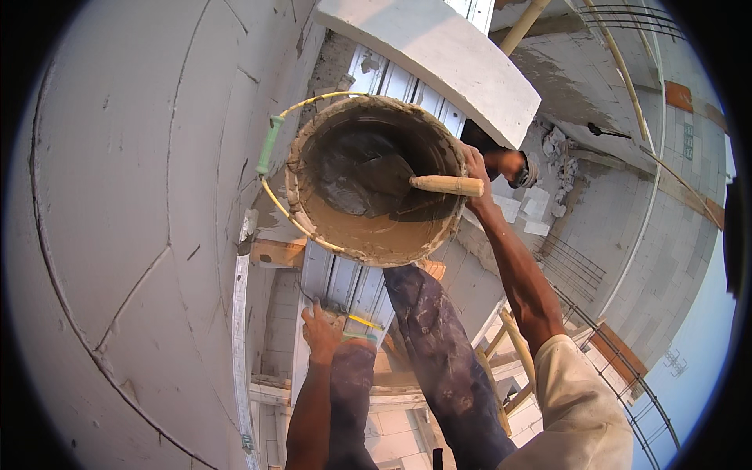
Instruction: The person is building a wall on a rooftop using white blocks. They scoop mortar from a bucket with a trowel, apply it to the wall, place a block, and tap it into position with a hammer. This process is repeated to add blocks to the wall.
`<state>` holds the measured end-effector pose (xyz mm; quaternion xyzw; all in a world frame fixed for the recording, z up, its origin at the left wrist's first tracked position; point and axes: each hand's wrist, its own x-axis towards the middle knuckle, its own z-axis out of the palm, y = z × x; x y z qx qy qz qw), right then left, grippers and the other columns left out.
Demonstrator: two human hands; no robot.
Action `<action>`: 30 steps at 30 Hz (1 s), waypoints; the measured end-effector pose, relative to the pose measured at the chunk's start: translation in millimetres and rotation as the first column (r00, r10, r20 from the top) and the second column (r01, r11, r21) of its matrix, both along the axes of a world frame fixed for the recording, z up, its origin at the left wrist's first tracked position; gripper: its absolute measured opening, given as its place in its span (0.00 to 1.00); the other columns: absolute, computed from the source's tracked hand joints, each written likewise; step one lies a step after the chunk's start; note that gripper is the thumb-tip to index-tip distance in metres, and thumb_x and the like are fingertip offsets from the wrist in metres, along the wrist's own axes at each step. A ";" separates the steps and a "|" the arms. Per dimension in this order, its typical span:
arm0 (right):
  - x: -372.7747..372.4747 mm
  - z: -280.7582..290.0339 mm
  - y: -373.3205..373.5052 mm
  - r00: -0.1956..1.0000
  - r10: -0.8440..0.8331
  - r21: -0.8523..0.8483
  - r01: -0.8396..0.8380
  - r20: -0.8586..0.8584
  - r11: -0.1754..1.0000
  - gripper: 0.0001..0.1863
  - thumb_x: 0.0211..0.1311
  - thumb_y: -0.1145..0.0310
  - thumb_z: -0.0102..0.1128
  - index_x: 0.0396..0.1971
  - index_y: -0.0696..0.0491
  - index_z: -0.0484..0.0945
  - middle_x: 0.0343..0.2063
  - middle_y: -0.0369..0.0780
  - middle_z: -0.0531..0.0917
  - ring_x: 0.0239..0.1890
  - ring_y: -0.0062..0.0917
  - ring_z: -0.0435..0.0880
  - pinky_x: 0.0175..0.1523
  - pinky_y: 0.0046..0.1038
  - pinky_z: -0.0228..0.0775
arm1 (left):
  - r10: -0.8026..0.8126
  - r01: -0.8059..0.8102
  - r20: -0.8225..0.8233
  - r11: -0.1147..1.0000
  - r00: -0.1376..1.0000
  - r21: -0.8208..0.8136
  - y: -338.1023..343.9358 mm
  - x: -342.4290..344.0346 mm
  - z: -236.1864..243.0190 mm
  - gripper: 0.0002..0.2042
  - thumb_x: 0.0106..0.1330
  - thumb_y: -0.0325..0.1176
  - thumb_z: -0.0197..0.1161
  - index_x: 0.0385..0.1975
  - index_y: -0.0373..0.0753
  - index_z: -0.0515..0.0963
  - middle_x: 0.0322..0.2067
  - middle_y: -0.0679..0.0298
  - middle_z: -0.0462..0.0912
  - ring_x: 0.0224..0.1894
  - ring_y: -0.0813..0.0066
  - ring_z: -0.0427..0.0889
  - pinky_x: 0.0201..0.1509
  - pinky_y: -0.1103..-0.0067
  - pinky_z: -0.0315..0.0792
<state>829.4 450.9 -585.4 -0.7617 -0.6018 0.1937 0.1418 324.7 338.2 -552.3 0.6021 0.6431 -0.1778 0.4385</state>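
Observation:
A mortar-caked bucket [376, 244] takes up the middle of the view, with wet grey mortar [352, 176] inside. Its yellow wire handle with a green grip [270, 146] hangs over the left side. A trowel [448, 185] rests in the bucket, blade in the mortar and wooden handle pointing right. My right hand [476, 168] is closed on the bucket's right rim, beside the trowel handle. Lower down, my left hand [319, 333] has its fingers curled by my knee, next to a small yellow and green object [360, 335]. What it holds is hard to make out.
A pale block wall [133, 196] rises along the left, with a metal straightedge [241, 337] against it. Ribbed metal planks [345, 274] lie under the bucket. A large white block [439, 59] sits beyond it. At right are rebar [627, 384], poles and another person's blurred limb [509, 164].

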 end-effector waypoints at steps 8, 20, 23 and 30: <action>26.3 -79.4 64.6 0.936 0.322 -0.254 -0.280 0.140 0.926 0.22 0.65 0.62 0.59 0.57 0.55 0.74 0.49 0.44 0.76 0.58 0.42 0.75 0.63 0.40 0.74 | 0.782 -0.497 0.578 0.608 0.235 -0.619 122.7 105.1 88.3 0.34 0.80 0.57 0.55 0.67 0.28 0.65 0.60 0.46 0.76 0.60 0.51 0.81 0.65 0.54 0.76; 77.5 89.6 78.8 0.986 -0.008 -0.575 0.104 0.166 0.811 0.20 0.60 0.59 0.68 0.43 0.59 0.77 0.34 0.56 0.88 0.41 0.52 0.90 0.47 0.49 0.81 | 0.945 -0.693 0.308 0.297 0.112 -0.658 142.1 181.7 126.6 0.33 0.85 0.53 0.46 0.67 0.21 0.61 0.56 0.41 0.76 0.51 0.46 0.86 0.57 0.60 0.85; 77.6 131.8 13.4 0.981 -0.192 -0.561 0.149 -0.019 0.815 0.23 0.55 0.59 0.71 0.44 0.60 0.82 0.34 0.56 0.88 0.42 0.52 0.89 0.48 0.47 0.79 | 0.963 -0.686 0.258 0.236 0.073 -0.688 132.4 185.0 120.4 0.33 0.85 0.51 0.45 0.68 0.20 0.59 0.58 0.39 0.74 0.54 0.43 0.85 0.59 0.58 0.84; -28.7 303.3 -168.3 0.143 -0.931 -0.798 0.483 -0.335 0.361 0.20 0.65 0.69 0.68 0.22 0.44 0.62 0.13 0.26 0.62 0.12 0.14 0.58 0.17 0.26 0.46 | 0.994 -0.447 0.111 0.089 -0.023 -0.890 135.3 147.3 127.8 0.36 0.82 0.54 0.52 0.74 0.28 0.57 0.71 0.46 0.69 0.69 0.48 0.75 0.70 0.54 0.73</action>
